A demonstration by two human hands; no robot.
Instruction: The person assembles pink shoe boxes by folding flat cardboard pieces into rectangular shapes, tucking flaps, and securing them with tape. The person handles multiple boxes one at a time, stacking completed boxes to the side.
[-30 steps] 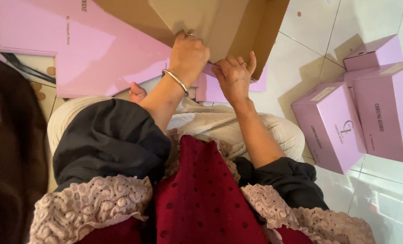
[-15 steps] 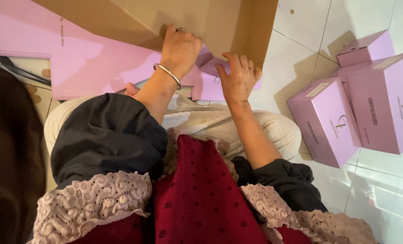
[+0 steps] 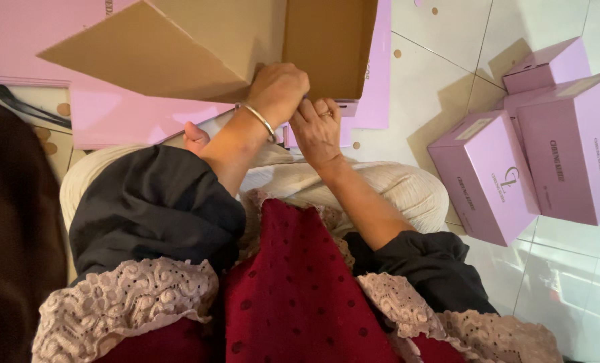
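Cardboard flap (image 3: 179,54) edge pinched by both hands.

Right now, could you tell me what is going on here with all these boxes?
A person sitting on the tiled floor is working on an unfolded cardboard box, brown inside and pink outside. The left hand grips a flap edge; the right hand presses beside it. Finished pink boxes stand on the floor to the right.

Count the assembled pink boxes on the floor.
3: the nearest box lies right of the knees, a bigger box sits at the right edge, and a third box stands behind them. Others may be hidden out of frame.
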